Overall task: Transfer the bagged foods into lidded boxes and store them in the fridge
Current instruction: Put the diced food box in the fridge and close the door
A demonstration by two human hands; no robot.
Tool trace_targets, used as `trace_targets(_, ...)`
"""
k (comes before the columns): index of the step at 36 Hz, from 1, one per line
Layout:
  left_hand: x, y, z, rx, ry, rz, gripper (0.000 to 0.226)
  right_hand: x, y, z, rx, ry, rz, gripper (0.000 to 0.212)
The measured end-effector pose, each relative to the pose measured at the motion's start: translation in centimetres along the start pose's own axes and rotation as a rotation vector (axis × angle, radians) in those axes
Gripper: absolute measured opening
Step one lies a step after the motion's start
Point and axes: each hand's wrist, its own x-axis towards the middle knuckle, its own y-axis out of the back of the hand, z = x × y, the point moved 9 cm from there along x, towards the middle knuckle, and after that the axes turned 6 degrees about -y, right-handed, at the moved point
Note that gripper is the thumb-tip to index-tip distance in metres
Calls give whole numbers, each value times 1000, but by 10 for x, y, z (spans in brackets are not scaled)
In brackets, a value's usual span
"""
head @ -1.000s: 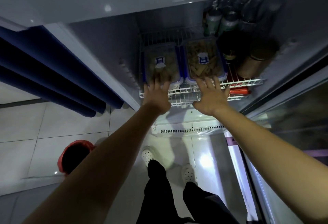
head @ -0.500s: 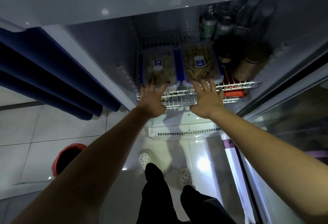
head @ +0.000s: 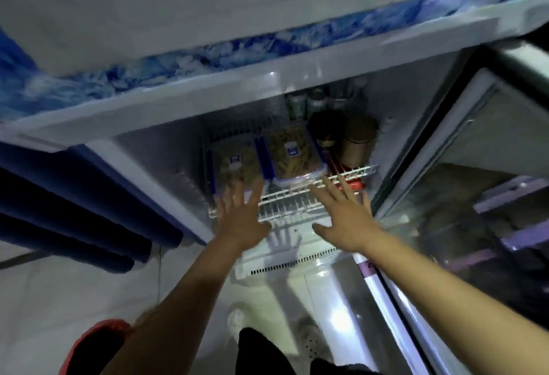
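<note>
Open fridge [head: 297, 83], two lidded boxes [head: 292, 156] (blue labels unreadable), left hand [head: 242, 220], right hand [head: 346, 223] spread, empty.

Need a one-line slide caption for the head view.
Both hands, left and right, spread open at the wire shelf of an open fridge, two lidded boxes of food side by side on it.

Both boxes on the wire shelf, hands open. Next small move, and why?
Probably pull both hands clear and swing the fridge door shut. The two lidded boxes sit side by side on the wire shelf; the left hand and right hand are open, holding nothing.
</note>
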Motion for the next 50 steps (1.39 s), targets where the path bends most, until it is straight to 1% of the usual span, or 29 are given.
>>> trace_targets(2, -20, 5, 38, -66, -113, 33, 96, -41, 27, 13, 91, -30, 105, 83)
trace_targets(3, -26, 7, 67, -92, -203, 59, 96, -66, 46, 27, 130, -62, 176, 81)
trace_targets(5, -42, 14, 106, -127, -320, 88, 96, -103, 71, 35, 174, -77, 261, 77)
trace_targets(9, -63, 30, 219, -82, -656, 147, 95, -193, 125, 69, 160, -156, 419, 72)
trace_targets(12, -84, 47, 302, -97, -885, 181, 94, -257, 162, 86, 159, -214, 527, 69)
trace_targets(15, -114, 62, 377, -119, -1092, 208, 90, -318, 192, 98, 185, -265, 676, 66)
trace_targets(17, -135, 66, 423, -83, -1220, 253, 90, -354, 206, 106, 152, -322, 764, 67)
trace_targets(19, -156, 59, 463, 12, -1321, 267, 92, -385, 213, 116, 151, -377, 837, 66)
trace_targets(22, -179, 31, 501, 233, -1382, 244, 96, -423, 215, 131, 122, -489, 916, 65)
trace_targets(24, -186, 18, 507, 299, -1373, 253, 94, -444, 211, 145, 83, -585, 932, 64)
trace_targets(26, -186, 14, 506, 299, -1369, 263, 94, -460, 203, 159, 70, -692, 911, 62)
trace_targets(29, -184, 16, 504, 298, -1392, 279, 97, -478, 189, 180, 110, -813, 823, 48)
trace_targets(31, -180, 17, 501, 319, -1392, 266, 98, -478, 180, 186, 165, -807, 763, 46)
trace_targets(33, -182, 17, 498, 324, -1405, 238, 98, -482, 174, 182, 185, -806, 753, 45)
trace_targets(38, -190, 26, 483, 287, -1443, 210, 96, -486, 169, 157, 109, -837, 753, 44)
trace_targets(42, -200, 35, 458, 197, -1444, 158, 87, -486, 163, 127, 63, -833, 716, 43)
trace_targets(46, -218, 42, 418, 103, -1395, 117, 74, -483, 159, 90, 8, -818, 638, 36)
trace_targets(48, -222, 47, 399, 72, -1356, 109, 71, -478, 157, 70, -23, -795, 575, 32)
trace_targets(50, -223, 52, 380, 30, -1324, 107, 71, -473, 155, 50, 0, -748, 554, 29)
